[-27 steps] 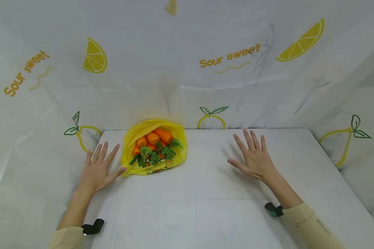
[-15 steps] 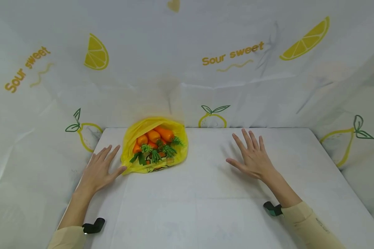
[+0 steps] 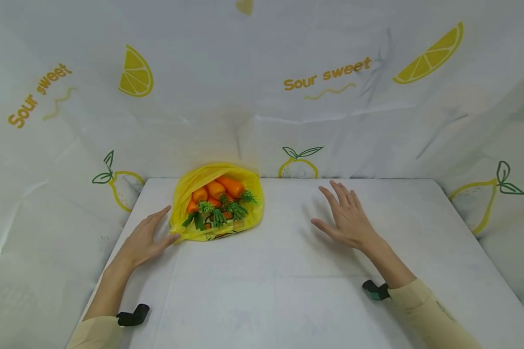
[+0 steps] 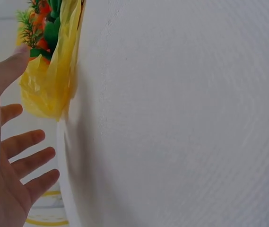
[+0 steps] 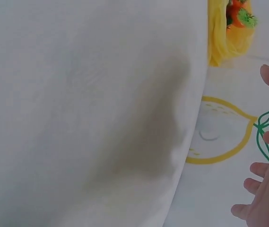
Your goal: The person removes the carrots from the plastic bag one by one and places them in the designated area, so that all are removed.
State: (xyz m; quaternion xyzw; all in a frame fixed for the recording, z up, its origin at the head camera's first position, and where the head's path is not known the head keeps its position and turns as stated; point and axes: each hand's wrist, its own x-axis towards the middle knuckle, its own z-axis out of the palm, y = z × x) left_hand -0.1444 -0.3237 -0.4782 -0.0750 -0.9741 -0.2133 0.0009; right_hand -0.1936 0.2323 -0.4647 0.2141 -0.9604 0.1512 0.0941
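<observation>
A yellow plastic bag (image 3: 253, 218) lies at the back left of the white table, its mouth facing the front. Inside it are several orange carrots (image 3: 231, 186) with green tops (image 3: 237, 210). My left hand (image 3: 141, 245) is at the bag's left side, fingers spread and holding nothing; its thumb tip overlaps the bag's front left corner in the head view. In the left wrist view the bag (image 4: 42, 90) stands beyond the thumb. Well to the right of the bag, my right hand (image 3: 349, 220) hovers over the table with fingers apart and nothing in them.
The white table (image 3: 262, 300) backs onto a white sheet (image 3: 201, 116) printed with lemons and lettering, which also rises at both sides. A black device (image 3: 133, 315) sits on the left wrist and another black device (image 3: 375, 290) on the right.
My right hand has shifted slightly left and turned inward toward the bag. The left hand has turned so its fingers line up behind one another. The bag and carrots stay put.
</observation>
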